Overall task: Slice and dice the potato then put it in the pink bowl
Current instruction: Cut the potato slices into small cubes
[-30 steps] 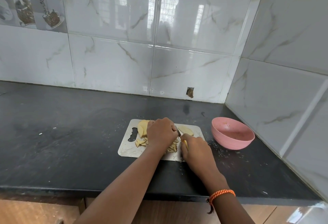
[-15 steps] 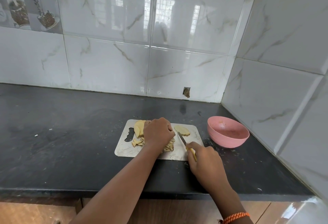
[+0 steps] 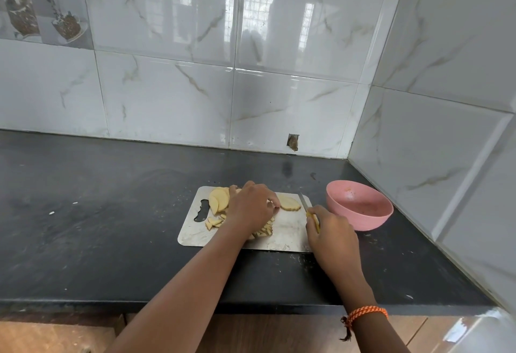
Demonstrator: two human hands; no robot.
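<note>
A metal cutting board (image 3: 290, 234) lies on the black counter. Potato slices (image 3: 218, 200) are stacked at its far left. Small diced pieces (image 3: 213, 222) lie near its middle, partly hidden under my left hand. One slice (image 3: 289, 203) lies alone at the far right. My left hand (image 3: 251, 207) rests over the pile, its fingertips touching that lone slice. My right hand (image 3: 331, 234) grips a yellow-handled knife (image 3: 307, 207) at the board's right edge, blade pointing away. The pink bowl (image 3: 360, 204) stands right of the board.
The black counter (image 3: 111, 227) stretches left, with crumbs and specks on it. Tiled walls meet in a corner behind and right of the bowl. The counter's front edge runs just below my forearms.
My right hand has drawn the knife rightward, away from the pile, to the board's right edge. My left hand has reached its fingers toward the lone slice.
</note>
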